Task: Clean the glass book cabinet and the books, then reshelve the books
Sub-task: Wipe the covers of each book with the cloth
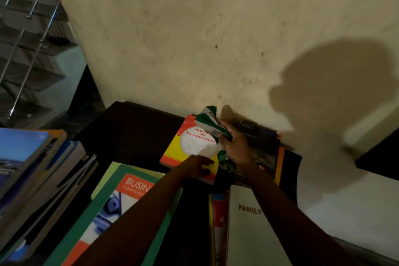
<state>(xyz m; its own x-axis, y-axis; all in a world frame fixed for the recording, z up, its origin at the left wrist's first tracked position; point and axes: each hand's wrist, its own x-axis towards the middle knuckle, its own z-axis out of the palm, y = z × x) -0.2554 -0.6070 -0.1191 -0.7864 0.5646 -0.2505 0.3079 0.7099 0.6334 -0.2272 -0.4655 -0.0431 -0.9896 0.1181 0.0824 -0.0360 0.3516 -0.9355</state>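
Observation:
A yellow and red calculus book (185,147) lies flat on a dark surface by the wall. My left hand (197,166) rests on its near edge with fingers spread. My right hand (234,147) grips a green and white cloth (208,121) over the book's right side. A dark book (263,142) lies under my right hand. Nearer to me are a green business book (121,198) and a white book marked FAMILY (248,229). The glass cabinet (32,54) with metal rods stands at the far left.
A tilted stack of several books (36,175) fills the left edge. The dark tabletop (133,131) shows between the books. A stained cream wall (194,39) rises right behind the books, with my shadow on it. More books stand on edge beside the white one.

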